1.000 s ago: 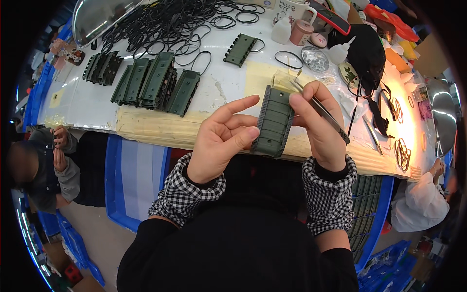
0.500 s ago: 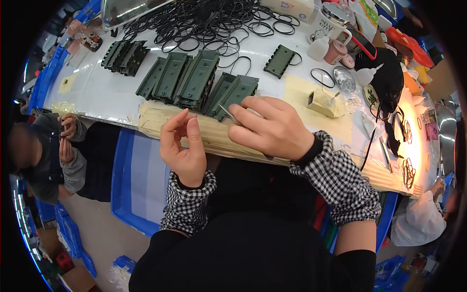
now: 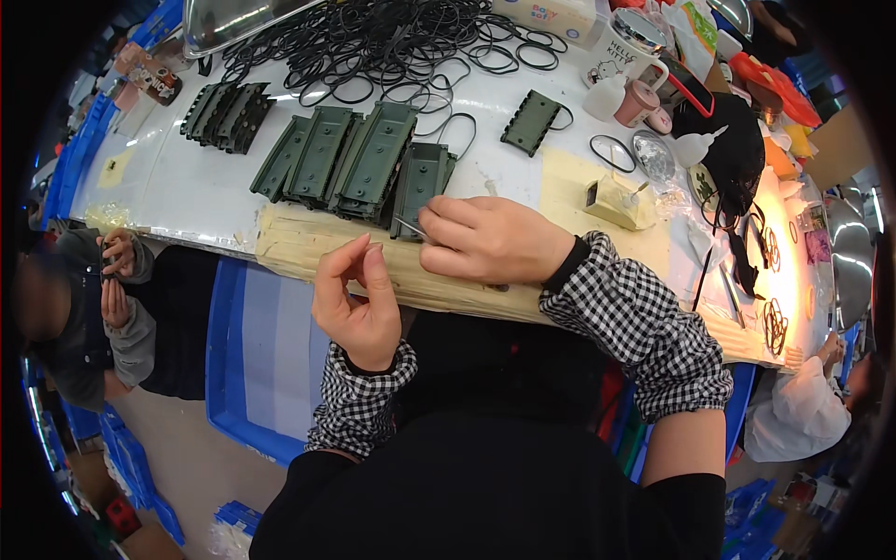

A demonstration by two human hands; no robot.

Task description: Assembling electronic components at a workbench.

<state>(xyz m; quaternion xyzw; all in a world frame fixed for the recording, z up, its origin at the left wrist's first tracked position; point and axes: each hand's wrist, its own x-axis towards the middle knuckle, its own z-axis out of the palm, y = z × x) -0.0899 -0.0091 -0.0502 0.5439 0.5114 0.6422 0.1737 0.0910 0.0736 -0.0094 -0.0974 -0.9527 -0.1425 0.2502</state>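
My right hand is closed around a slim metal tool, whose end points left past my fingers. Most of the tool is hidden in the grip. Just beyond these fingers lies a dark green moulded part, at the right end of a row. My left hand hovers over the near table edge, loosely curled. Its thumb and forefinger tips are close together, with nothing visible between them. Stacked long green parts stand just beyond the left hand. Farther right, a single green part lies beside a black band.
Black rubber rings heap at the back. Shorter green pieces stand at left. A yellowish taped block, a mug and a squeeze bottle are at right. A blue tray sits below the table; people sit at both sides.
My right hand has moved a little left and down with the tool. The thumb and forefinger of my left hand have drawn closer. Fewer green parts show at the row's right end.
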